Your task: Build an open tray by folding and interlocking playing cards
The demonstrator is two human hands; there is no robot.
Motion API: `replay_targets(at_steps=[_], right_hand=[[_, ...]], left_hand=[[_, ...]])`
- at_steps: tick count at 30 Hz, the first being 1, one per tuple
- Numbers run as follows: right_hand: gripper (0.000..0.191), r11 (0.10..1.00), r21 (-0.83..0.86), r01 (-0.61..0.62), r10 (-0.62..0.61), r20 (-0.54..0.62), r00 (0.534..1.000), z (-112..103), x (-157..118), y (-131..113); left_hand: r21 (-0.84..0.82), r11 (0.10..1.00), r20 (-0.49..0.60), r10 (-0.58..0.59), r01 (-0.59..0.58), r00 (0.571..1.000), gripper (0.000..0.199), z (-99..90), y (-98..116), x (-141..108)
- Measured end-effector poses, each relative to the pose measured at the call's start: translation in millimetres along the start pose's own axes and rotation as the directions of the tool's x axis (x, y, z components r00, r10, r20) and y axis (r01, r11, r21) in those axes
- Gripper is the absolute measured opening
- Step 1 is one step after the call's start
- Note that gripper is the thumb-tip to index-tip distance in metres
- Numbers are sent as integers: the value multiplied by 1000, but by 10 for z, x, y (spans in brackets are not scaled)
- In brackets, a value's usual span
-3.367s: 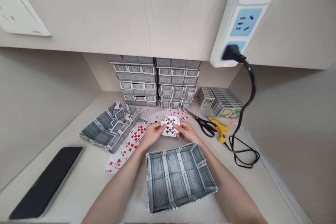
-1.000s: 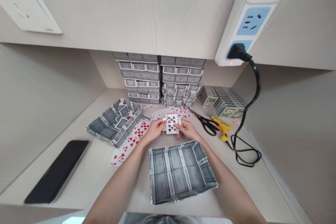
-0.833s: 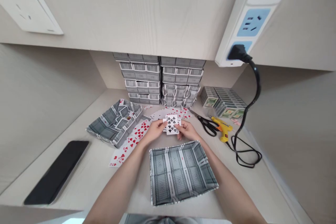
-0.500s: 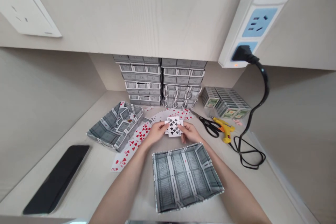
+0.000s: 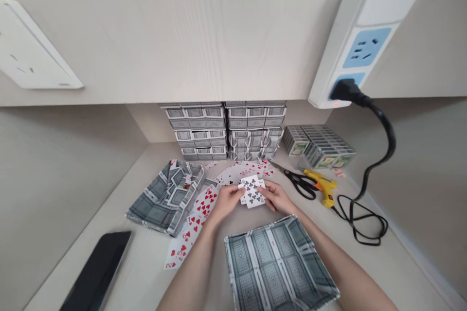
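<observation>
Two overlapping club cards (image 5: 252, 191), a ten on top of a jack, are pinched between both hands near the middle of the table. My left hand (image 5: 229, 200) grips their left edge, with the thumb on the face. On the right edge, my right hand (image 5: 276, 195) holds the same cards with its thumb on top. Between my forearms, close to me, lies an open box (image 5: 270, 262) made of folded grey-backed cards. Red heart cards (image 5: 193, 226) lie fanned to the left of my left hand, and more face-up cards (image 5: 237, 172) are spread behind the held ones.
A second card box (image 5: 153, 206) with folded pieces inside sits left. Stacked card boxes (image 5: 199, 123) stand at the back. Right are black scissors (image 5: 301, 183), a yellow glue gun (image 5: 324, 187) with its cord, and card packs (image 5: 324, 146). A black phone (image 5: 97, 272) lies front left. A power strip (image 5: 350, 53) hangs above.
The view has tilted up slightly, so the table things sit lower and further right. The ten in my hands has turned a little against the jack. Both hands still hold the cards.
</observation>
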State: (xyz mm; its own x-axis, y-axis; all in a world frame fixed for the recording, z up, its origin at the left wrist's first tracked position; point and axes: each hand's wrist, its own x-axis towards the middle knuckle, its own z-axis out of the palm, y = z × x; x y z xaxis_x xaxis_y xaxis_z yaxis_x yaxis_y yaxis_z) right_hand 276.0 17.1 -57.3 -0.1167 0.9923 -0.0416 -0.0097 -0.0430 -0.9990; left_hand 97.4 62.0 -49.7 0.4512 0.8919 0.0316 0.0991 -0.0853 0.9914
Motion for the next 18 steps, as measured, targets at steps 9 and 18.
replay_targets(at_steps=[9,18], right_hand=[[33,998,66,-11,11,6,1000,30,39,-4],[36,997,76,-16,17,-9,1000,18,49,-37]], left_hand=[[-42,994,-7,-97,97,995,32,11,77,21],[-38,997,-32,-70,69,997,29,34,88,98]])
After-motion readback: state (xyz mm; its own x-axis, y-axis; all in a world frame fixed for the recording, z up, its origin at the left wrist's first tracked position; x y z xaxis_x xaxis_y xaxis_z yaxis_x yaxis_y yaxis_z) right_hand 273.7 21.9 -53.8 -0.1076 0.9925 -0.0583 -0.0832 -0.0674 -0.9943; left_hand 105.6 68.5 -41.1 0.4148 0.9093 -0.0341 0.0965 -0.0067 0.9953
